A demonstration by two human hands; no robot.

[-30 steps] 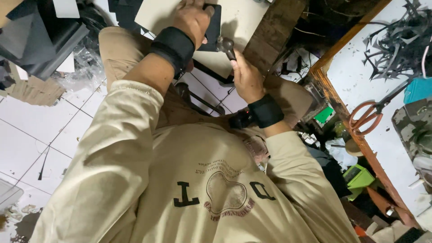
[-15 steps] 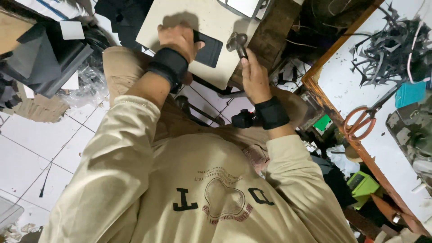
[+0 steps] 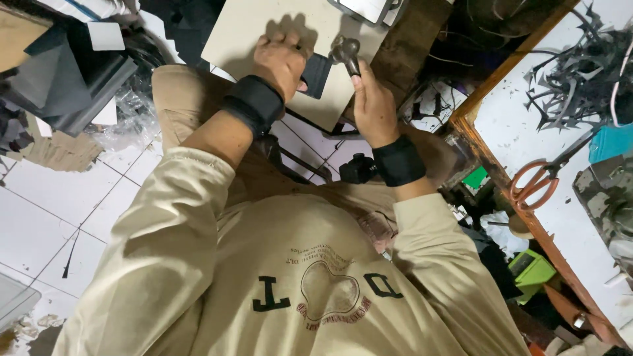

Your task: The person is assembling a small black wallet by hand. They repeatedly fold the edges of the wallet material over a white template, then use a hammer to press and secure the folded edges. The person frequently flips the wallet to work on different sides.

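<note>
Left hand [image 3: 280, 59] presses flat, fingers spread, on a small dark piece [image 3: 316, 76] lying on a pale board [image 3: 244, 33] across the lap. Right hand [image 3: 372, 109] has its grip wrapped tight round the handle of a small hammer [image 3: 346, 49], head just above the piece's right edge. The piece looks thin, light and bendy, probably leather or rubber sheet; likely to slide, so best pinned by its left half, away from the hammer. Board looks stiff and smooth. Cramped room: white tiled floor [image 3: 59, 217], dark sheets [image 3: 59, 79] stacked at left, white bench [image 3: 527, 99] at right with orange-handled scissors [image 3: 537, 181] and dark offcuts [image 3: 573, 72].
</note>
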